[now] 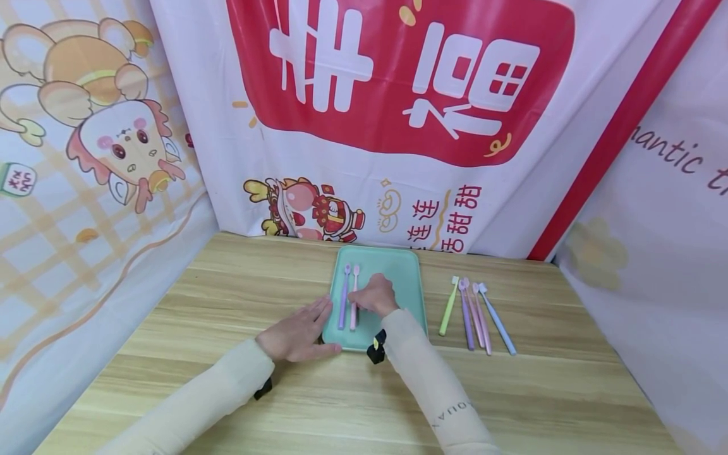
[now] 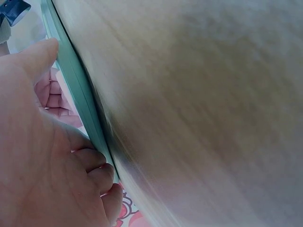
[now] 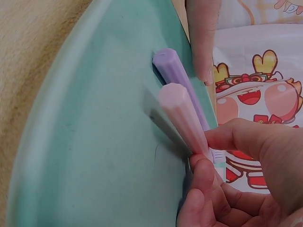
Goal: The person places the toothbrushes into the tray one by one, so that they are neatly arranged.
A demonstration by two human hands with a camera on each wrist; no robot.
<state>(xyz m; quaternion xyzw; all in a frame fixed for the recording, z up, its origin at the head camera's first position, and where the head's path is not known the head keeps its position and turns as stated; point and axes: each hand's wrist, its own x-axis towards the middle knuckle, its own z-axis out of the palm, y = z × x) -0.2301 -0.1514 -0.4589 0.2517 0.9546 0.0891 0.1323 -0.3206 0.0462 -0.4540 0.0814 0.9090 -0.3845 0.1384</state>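
Head view: the thumb and fingers of the right hand (image 1: 376, 295) pinch a pink toothbrush (image 1: 353, 320) over the green tray (image 1: 406, 284), its handle end toward six o'clock. Just beside it, at nine o'clock, lies a purple toothbrush (image 1: 344, 300). At eight o'clock the left hand (image 1: 298, 332), fingers straight and together, thumb spread, touches the tray's edge. Outside the tray, toward three o'clock, a lime toothbrush (image 1: 448, 308), another purple one (image 1: 467, 319), two pink ones (image 1: 483, 323) and a blue toothbrush (image 1: 500, 323) lie on the wooden table (image 1: 256, 272); a printed banner (image 1: 341, 142) hangs at twelve.
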